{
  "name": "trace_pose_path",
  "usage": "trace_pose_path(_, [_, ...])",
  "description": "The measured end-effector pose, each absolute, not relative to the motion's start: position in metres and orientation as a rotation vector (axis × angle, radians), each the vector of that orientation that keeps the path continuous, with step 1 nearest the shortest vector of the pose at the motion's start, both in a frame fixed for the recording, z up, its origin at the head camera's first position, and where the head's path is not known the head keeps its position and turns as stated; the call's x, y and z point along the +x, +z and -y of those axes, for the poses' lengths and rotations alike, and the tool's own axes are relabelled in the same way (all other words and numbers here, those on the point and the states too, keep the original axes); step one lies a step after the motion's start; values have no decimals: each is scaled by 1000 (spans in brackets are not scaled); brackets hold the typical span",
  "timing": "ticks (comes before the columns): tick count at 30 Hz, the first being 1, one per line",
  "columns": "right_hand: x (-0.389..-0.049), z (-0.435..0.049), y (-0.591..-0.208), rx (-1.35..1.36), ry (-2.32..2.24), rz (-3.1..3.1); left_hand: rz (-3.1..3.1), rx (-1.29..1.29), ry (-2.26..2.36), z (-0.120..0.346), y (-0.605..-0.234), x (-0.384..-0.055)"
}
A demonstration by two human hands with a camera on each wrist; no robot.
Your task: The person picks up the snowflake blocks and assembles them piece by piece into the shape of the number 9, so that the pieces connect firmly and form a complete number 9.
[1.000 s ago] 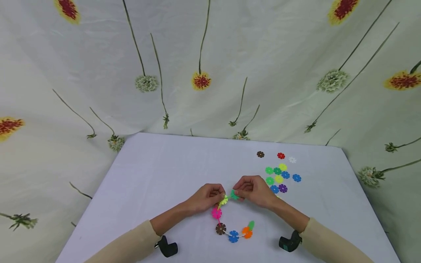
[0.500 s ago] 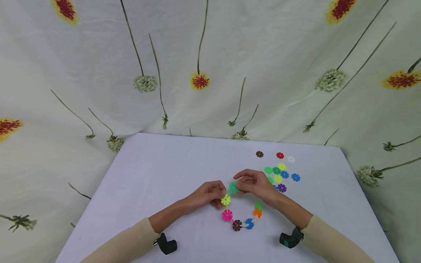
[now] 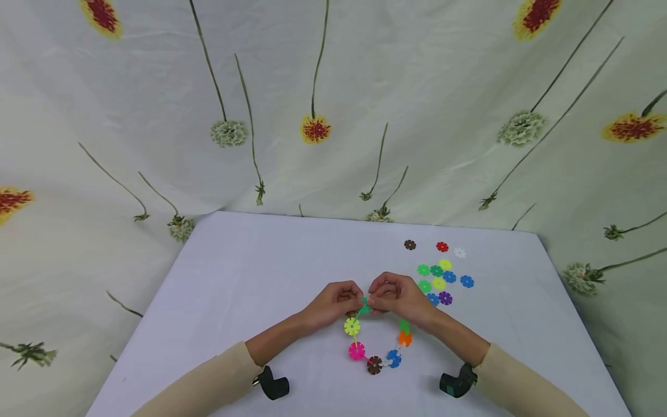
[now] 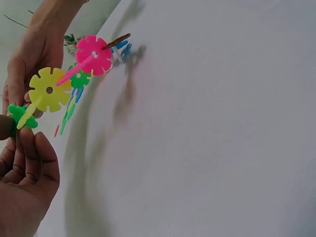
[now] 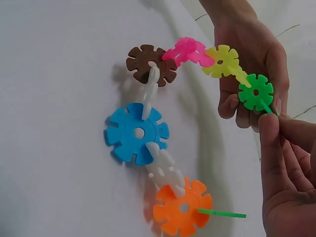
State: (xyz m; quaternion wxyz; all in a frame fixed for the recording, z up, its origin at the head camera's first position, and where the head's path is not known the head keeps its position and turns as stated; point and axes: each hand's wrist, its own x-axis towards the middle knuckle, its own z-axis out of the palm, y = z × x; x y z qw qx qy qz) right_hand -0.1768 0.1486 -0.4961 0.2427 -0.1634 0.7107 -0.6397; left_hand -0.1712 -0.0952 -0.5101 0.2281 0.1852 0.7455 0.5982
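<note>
Between my two hands is one end of a curved chain of notched flower-shaped plastic discs. My left hand (image 3: 336, 304) pinches the green disc (image 5: 256, 92) at that end. My right hand (image 3: 397, 296) grips a second green disc (image 5: 266, 107), seen edge-on and slotted against the first. From there the chain runs through a yellow disc (image 3: 352, 326), pink disc (image 3: 356, 351), brown disc (image 5: 151, 65), white disc (image 5: 150, 92), blue disc (image 5: 137, 133) and another white disc (image 5: 165, 170). It ends in an orange disc (image 5: 182, 207) with a green disc (image 5: 222, 213) on it.
Loose discs lie on the white tabletop (image 3: 260, 255) beyond my right hand, among them a purple disc (image 3: 445, 297), a red disc (image 3: 442, 247), a brown disc (image 3: 410, 245) and several blue, green and yellow ones. A flowered cloth (image 3: 333, 174) hangs behind the table.
My left hand has shifted from the yellow disc to the green end. The right hand rose slightly, then came back in close to the left. The chain's lower part swung to the right.
</note>
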Motion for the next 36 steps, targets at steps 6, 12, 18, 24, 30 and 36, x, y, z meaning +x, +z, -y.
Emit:
trace_pose_path(6, [-181, -165, -497, -544, -1532, -2343, -2066, 448, 1641, 99, -513, -171])
trace_pose_path(12, [-188, -203, -498, -546, -1010, -2778, -2063, 446, 1638, 104, -511, -171])
trace_pose_path(18, [-197, -233, -498, -521, -776, -2908, -2047, 432, 1606, 107, -512, -170])
trace_pose_path(24, [-201, -243, -501, -447, -672, -2939, -2050, 411, 1603, 107, -512, -168])
trace_pose_path(30, [-204, -240, -506, -409, -577, -2994, -2039, 419, 1611, 106, -510, -167])
trace_pose_path(36, [-207, -237, -503, -375, -611, -2967, -2044, 405, 1612, 105, -510, -168])
